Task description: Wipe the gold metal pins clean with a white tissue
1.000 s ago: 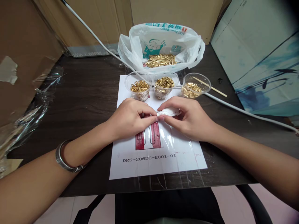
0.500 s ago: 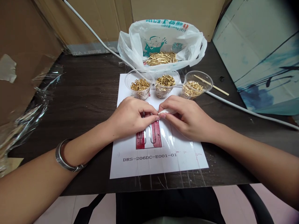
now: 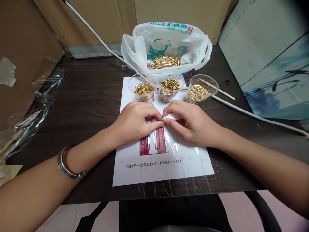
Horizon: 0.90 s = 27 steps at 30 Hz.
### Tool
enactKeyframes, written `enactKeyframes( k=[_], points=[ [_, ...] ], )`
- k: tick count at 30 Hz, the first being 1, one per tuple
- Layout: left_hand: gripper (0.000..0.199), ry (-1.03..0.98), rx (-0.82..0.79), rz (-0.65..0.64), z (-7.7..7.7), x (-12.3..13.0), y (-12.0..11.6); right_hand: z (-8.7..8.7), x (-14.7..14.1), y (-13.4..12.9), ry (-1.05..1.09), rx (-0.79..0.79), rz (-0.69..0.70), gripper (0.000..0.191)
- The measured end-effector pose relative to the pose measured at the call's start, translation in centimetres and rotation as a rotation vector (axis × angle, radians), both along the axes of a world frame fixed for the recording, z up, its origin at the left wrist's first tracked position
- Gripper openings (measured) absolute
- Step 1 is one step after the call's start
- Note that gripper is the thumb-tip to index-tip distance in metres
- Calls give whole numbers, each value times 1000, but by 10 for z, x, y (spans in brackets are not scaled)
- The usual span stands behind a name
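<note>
My left hand (image 3: 138, 123) is closed in a pinch, thumb against fingertips, above the printed sheet (image 3: 154, 177); whatever lies in the pinch is too small to make out. Its fingertips meet those of my right hand (image 3: 190, 124). Between thumb and forefinger, my right hand grips a crumpled piece of white tissue (image 3: 172, 116). Under the hands, the sheet carries a red drawing and black lettering, beneath clear tape. Just beyond stand three clear plastic cups, a left cup (image 3: 142, 90), a middle cup (image 3: 170, 88) and a right cup (image 3: 199, 90), with small brass-coloured pieces in them.
Behind the cups, a white plastic bag (image 3: 135, 53) lies open, holding longer brass-coloured pins (image 3: 166, 61). A thin wooden stick (image 3: 224, 91) rests at the right cup. A white cable (image 3: 253, 112) crosses the dark table (image 3: 91, 93). Cardboard (image 3: 181, 11) walls the back.
Both hands stay at nearly the same place, fingertips together, with slight finger movement around the tissue. The whole view has shifted a little.
</note>
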<state>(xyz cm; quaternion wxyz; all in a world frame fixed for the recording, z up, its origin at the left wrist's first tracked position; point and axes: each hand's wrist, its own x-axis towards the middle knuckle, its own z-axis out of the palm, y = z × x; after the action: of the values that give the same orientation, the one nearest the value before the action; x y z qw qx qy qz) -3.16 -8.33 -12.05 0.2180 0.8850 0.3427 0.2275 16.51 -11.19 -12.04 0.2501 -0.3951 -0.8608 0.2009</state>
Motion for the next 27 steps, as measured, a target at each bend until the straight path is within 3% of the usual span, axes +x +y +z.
enactKeyframes(
  k=[16, 27],
  points=[
    [7, 9, 7, -43, 4, -1, 0, 1, 1, 0, 11, 9, -21, 16],
    [6, 26, -46, 5, 3, 0, 1, 1, 3, 1, 14, -2, -35, 17]
  ],
)
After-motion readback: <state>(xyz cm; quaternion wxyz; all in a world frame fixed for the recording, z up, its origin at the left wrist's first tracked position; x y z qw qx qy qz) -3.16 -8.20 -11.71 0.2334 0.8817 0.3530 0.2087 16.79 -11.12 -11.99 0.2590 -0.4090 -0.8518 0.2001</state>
